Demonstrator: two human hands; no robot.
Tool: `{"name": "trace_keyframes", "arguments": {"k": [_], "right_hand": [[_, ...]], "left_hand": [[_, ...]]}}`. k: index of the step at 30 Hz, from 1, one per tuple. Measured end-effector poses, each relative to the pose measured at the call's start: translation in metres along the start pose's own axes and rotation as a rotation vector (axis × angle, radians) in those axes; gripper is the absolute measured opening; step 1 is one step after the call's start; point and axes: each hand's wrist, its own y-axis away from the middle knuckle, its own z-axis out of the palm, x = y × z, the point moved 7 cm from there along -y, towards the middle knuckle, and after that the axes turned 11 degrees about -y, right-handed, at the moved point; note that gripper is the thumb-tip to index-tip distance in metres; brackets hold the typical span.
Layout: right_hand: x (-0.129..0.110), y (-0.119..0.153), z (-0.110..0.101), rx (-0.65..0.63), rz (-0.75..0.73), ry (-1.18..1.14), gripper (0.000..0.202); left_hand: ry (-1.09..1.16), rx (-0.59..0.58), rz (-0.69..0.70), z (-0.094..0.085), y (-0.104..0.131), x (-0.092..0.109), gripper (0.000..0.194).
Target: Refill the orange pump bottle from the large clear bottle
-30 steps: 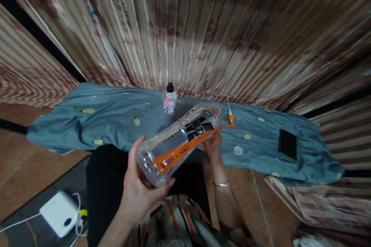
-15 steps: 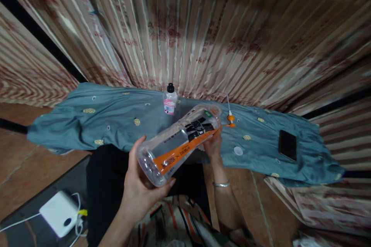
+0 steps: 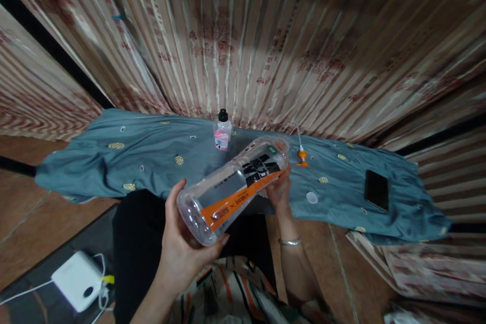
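A large clear plastic bottle (image 3: 235, 187) with an orange and black label is tilted over the near edge of the table. Its broad base rests in my left hand (image 3: 186, 243), whose fingers and thumb wrap round it. Around the narrower end, my right hand (image 3: 279, 190) is closed, with most of its fingers hidden behind the bottle. Beyond it stands a small clear bottle (image 3: 222, 134) with a black cap and pink label. To the right lie an orange pump head (image 3: 302, 157) with a white tube and a round white disc (image 3: 312, 197).
A blue-green cloth (image 3: 159, 162) with yellow prints covers the narrow table. At its right lies a black phone (image 3: 376, 190). A white box-shaped device (image 3: 78, 281) with cables sits on a dark surface at lower left. Striped curtains (image 3: 243, 50) hang behind the table.
Both hands keep their hold on the large bottle, which stays almost still. Only a very slight shift of its base end to the left shows.
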Motion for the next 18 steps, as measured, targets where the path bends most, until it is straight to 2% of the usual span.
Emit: {"name": "trace_keyframes", "arguments": {"k": [6, 18], "right_hand": [[-0.0002, -0.0003, -0.0005, -0.001, -0.013, 0.039, 0.053], [0.0035, -0.0003, -0.0007, -0.021, 0.009, 0.045, 0.057]], "left_hand": [[-0.005, 0.056, 0.024, -0.0024, 0.0012, -0.0006, 0.087], [0.006, 0.052, 0.056, -0.0015, 0.0007, -0.0010, 0.087]]}}
